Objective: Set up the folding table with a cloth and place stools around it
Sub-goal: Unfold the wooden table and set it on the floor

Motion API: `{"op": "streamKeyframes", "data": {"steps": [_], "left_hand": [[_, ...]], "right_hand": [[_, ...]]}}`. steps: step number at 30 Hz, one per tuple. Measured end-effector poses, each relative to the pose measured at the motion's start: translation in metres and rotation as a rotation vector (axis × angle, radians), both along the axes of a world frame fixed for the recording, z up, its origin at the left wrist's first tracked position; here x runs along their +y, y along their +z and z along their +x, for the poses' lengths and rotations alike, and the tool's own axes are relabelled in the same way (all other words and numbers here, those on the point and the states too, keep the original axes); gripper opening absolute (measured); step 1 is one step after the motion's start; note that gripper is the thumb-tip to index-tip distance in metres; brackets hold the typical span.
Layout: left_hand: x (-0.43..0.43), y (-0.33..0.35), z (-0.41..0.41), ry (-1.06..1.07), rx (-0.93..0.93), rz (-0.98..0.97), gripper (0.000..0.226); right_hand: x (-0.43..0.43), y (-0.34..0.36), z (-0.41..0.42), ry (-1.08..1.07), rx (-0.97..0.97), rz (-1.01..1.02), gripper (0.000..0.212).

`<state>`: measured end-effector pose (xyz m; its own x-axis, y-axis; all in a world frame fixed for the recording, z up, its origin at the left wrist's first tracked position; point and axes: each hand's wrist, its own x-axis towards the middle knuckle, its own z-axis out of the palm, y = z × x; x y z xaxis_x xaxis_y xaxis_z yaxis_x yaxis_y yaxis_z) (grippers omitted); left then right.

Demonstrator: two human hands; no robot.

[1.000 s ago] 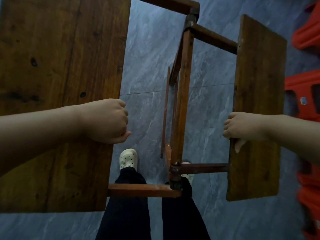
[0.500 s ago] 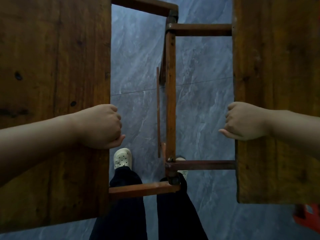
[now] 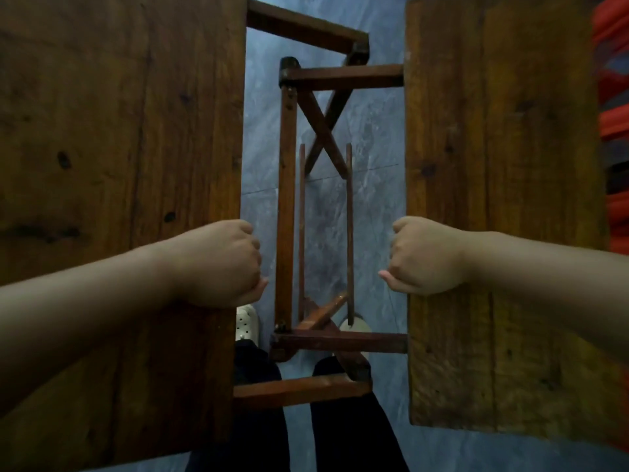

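Note:
The wooden folding table is seen from above, with its two top halves spread apart. The left half (image 3: pixel 112 158) fills the left side, and my left hand (image 3: pixel 221 264) grips its inner edge. My right hand (image 3: pixel 422 255) grips the inner edge of the right half (image 3: pixel 503 165). In the gap between the halves, the crossed wooden legs (image 3: pixel 323 131) and rails (image 3: pixel 340 342) of the frame are spread open. No cloth is in view.
Red plastic stools (image 3: pixel 612 114) stand stacked at the right edge. Grey marble floor tiles (image 3: pixel 374 137) show under the frame. My dark trouser legs (image 3: pixel 347 420) and a white shoe (image 3: pixel 246 321) are right below the gap.
The right half has swung from tilted to level and come nearer the left one. The leg frame has opened from a flat bundle into a crossed X. Both hands kept their grip.

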<state>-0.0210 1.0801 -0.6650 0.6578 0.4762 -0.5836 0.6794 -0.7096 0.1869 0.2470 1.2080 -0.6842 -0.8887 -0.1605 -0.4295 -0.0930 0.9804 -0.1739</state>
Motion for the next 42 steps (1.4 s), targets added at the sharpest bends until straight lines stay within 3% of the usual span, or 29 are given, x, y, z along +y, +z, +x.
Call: {"op": "streamKeyframes", "data": {"steps": [22, 42], "left_hand": [[0.027, -0.034, 0.071, 0.092, -0.165, 0.039, 0.048], [0.057, -0.078, 0.118, 0.050, -0.235, 0.065, 0.053]], "right_hand": [[-0.008, -0.015, -0.015, -0.019, -0.178, -0.069, 0.058], [0.015, -0.062, 0.051, -0.090, 0.055, -0.048, 0.059]]}}
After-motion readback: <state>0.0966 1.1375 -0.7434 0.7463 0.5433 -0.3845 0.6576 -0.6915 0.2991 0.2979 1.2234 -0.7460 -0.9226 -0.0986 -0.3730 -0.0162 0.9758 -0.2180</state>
